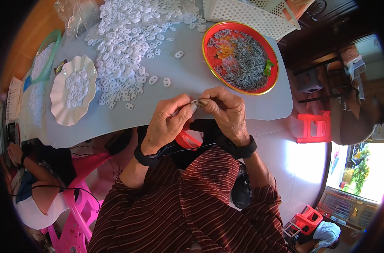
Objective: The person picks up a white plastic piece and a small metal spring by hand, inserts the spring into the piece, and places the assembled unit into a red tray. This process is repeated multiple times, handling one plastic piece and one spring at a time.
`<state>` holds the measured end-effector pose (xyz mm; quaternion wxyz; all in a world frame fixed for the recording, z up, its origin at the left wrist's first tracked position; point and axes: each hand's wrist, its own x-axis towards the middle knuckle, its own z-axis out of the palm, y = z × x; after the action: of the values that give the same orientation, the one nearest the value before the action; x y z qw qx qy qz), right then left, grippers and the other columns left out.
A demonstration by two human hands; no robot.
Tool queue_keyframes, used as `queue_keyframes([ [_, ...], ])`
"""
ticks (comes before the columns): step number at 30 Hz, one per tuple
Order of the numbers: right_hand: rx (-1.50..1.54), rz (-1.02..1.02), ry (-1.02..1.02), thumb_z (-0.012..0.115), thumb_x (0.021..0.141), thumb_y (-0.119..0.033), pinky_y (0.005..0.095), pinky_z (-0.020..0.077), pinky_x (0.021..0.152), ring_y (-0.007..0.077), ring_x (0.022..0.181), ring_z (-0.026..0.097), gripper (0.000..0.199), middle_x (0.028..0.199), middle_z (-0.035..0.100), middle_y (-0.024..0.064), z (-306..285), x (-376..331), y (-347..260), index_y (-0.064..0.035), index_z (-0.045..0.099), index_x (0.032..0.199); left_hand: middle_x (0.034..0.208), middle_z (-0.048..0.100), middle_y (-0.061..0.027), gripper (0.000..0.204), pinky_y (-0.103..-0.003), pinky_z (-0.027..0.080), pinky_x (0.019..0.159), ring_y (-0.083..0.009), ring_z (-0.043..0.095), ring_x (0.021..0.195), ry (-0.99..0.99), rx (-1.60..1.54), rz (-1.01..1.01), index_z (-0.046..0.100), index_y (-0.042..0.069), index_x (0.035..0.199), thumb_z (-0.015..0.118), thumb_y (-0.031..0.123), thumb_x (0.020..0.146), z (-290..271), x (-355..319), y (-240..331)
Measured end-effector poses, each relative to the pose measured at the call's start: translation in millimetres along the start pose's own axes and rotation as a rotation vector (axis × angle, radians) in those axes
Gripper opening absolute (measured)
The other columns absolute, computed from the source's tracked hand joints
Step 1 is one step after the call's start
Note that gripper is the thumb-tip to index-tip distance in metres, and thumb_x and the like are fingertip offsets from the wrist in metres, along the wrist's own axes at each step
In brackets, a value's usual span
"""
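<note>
In front of me, at the table's near edge, both hands meet at the fingertips. My left hand (168,120) is closed in a pinch on a small white plastic clip (195,102), mostly covered by the thumb and finger. Right beside it, my right hand (227,111) pinches too; whatever lies between its fingertips is too small to make out. Beyond the left hand spreads a large heap of white two-holed plastic clips (120,55), with a few loose ones near its edge. Grey screw-like metal pieces (249,59) fill much of a round red tray (272,55) at the far right.
A cream scalloped dish (62,114) with white pieces stands left on the grey table (179,78). Behind it is a green basket (53,42). A white perforated basket (246,14) sits at the back. Another person's arm (46,189) shows at left, near a pink chair (80,211).
</note>
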<state>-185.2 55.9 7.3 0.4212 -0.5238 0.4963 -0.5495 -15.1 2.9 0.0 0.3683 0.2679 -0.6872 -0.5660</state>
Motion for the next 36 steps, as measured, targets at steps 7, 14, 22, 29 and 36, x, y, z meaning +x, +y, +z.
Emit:
queue_keyframes([
  [7, -0.187, 0.049, -0.011, 0.065, 0.090, -0.016, 0.0189, 0.0406, 0.057, 0.0038, 0.065, 0.049, 0.017, 0.071, 0.059, -0.0018, -1, 3, -9, 0.0002, 0.060, 0.087, 0.062, 0.049, -0.0015, 0.017, -0.024, 0.036, 0.051, -0.0071, 0.040, 0.057, -0.037, -0.004, 0.042, 0.051, -0.001, 0.080, 0.054, 0.012, 0.092, -2, 1, -4],
  [14, -0.185, -0.015, 0.044, 0.064, 0.091, -0.015, 0.0196, 0.0406, 0.056, 0.0033, 0.063, 0.048, 0.016, 0.071, 0.060, -0.0017, 5, 2, -4, 0.0002, 0.061, 0.087, 0.065, 0.048, -0.0029, 0.016, -0.024, 0.036, 0.052, -0.0076, 0.040, 0.058, 0.012, 0.025, 0.079, 0.051, -0.003, 0.082, 0.054, 0.009, 0.092, 2, 3, -3],
  [22, -0.047, 0.058, 0.040, 0.063, 0.091, -0.014, 0.0204, 0.0427, 0.057, 0.0034, 0.064, 0.049, 0.014, 0.071, 0.060, -0.0010, 1, 0, 2, -0.0001, 0.061, 0.093, 0.063, 0.046, 0.0010, 0.014, -0.023, 0.033, 0.050, -0.0053, 0.037, 0.057, 0.036, -0.037, -0.001, 0.057, -0.003, 0.093, 0.052, 0.010, 0.094, 1, -2, 1],
  [29, -0.039, 0.086, 0.023, 0.065, 0.090, -0.014, 0.0211, 0.0450, 0.060, 0.0044, 0.068, 0.053, 0.014, 0.072, 0.060, -0.0011, 8, -2, -7, -0.0007, 0.062, 0.092, 0.064, 0.046, 0.0009, 0.013, -0.022, 0.034, 0.051, -0.0051, 0.038, 0.058, 0.088, -0.084, 0.039, 0.056, -0.003, 0.091, 0.052, 0.009, 0.094, 4, -2, 0],
  [36, -0.086, 0.073, 0.062, 0.067, 0.088, -0.013, 0.0209, 0.0456, 0.063, 0.0045, 0.069, 0.053, 0.012, 0.074, 0.063, -0.0008, 6, 1, -3, -0.0011, 0.064, 0.088, 0.064, 0.049, -0.0024, 0.014, -0.024, 0.037, 0.050, -0.0074, 0.044, 0.056, 0.069, 0.010, 0.100, 0.054, -0.003, 0.088, 0.053, 0.010, 0.094, 3, 0, -7],
])
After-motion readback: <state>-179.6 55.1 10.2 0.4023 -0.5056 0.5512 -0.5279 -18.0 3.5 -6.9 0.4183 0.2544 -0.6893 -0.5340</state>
